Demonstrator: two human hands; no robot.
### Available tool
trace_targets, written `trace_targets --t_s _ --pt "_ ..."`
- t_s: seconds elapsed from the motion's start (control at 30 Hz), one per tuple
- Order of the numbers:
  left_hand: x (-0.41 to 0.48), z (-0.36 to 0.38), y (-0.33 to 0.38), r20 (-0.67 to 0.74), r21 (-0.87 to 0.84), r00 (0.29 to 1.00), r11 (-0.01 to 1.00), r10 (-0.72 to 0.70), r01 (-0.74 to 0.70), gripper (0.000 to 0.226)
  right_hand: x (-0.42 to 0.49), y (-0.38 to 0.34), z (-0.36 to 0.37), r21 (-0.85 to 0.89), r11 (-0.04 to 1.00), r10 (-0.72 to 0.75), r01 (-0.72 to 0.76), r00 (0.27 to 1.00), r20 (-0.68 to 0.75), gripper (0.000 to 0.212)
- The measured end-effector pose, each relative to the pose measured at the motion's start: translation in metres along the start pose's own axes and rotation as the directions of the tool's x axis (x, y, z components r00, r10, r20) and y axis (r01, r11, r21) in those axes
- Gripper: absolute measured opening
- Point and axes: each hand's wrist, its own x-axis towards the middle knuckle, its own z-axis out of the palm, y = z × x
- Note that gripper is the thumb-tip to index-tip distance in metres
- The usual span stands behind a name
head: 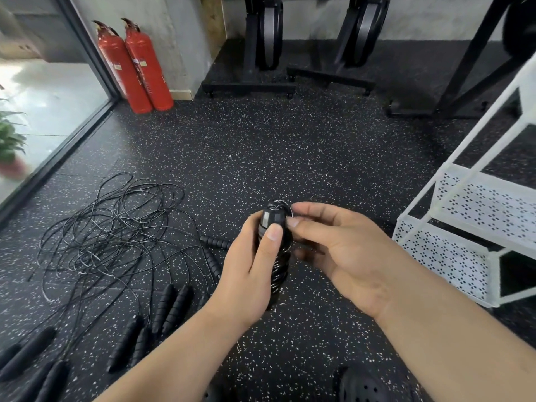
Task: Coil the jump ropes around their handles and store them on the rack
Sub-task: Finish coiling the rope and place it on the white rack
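**One jump rope [280, 264] wound up in hand, many more loose on the floor [261, 146]**

One black jump rope sits upright in the middle of the view, held above the floor. Its thin cord is coiled in tight turns around the handles, which are bundled together. The left hand [246, 280] grips this bundle from the left side, fingers curled round it and the thumb pressed flat on the front near the top. The right hand [339, 250] comes in from the right, and its thumb and forefinger pinch the cord at the upper end of the handles, where a few silvery loops show. The other right fingers are loosely curled behind the bundle.

Down to the left, a tangle of loose cords [116, 233] sprawls over the speckled black rubber floor. Several black ribbed handles [174, 306] lie nearer the person, some side by side and others scattered toward the lower left corner. One more handle lies just behind the left hand.

At the right edge stands the white rack [452, 256], with perforated metal shelves and slanted posts, well apart from the tangle.

Farther back, two red fire extinguishers [146, 68] lean by the wall next to a glass door. Black gym machines [261, 39] stand along the far wall. A potted plant [8, 140] shows, blurred, through the glass at the left. A black perforated shoe [365, 387] pokes in at the bottom edge.
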Motion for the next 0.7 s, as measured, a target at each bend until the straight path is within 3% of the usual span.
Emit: trace_targets --t_s 0.23,0.4,0.57,0.63,0.7 --pt "-0.001 0.003 0.002 0.013 0.020 1.000 1.000 -0.002 0.002 0.038 0.001 0.002 0.003 -0.026 1.000 -0.011 0.011 1.000 -0.027 0.013" --pt "0.001 0.003 0.004 0.001 0.072 1.000 0.997 0.012 -0.012 0.031 -0.003 0.010 0.008 -0.187 0.973 -0.165 0.139 0.978 -0.129 0.019" --pt "0.000 0.007 0.009 -0.005 0.159 1.000 0.987 0.031 -0.030 0.024 -0.006 0.021 0.013 -0.351 0.894 -0.369 0.277 0.901 -0.229 0.022" --pt "0.001 0.007 0.010 -0.026 0.115 1.000 0.993 0.010 -0.007 0.027 -0.005 0.022 0.012 -0.433 0.851 -0.423 0.299 0.878 -0.225 0.020" --pt "0.003 0.007 0.012 -0.057 -0.017 0.997 0.998 -0.057 0.056 0.035 -0.002 0.016 0.011 -0.384 0.876 -0.379 0.293 0.910 -0.169 0.020"
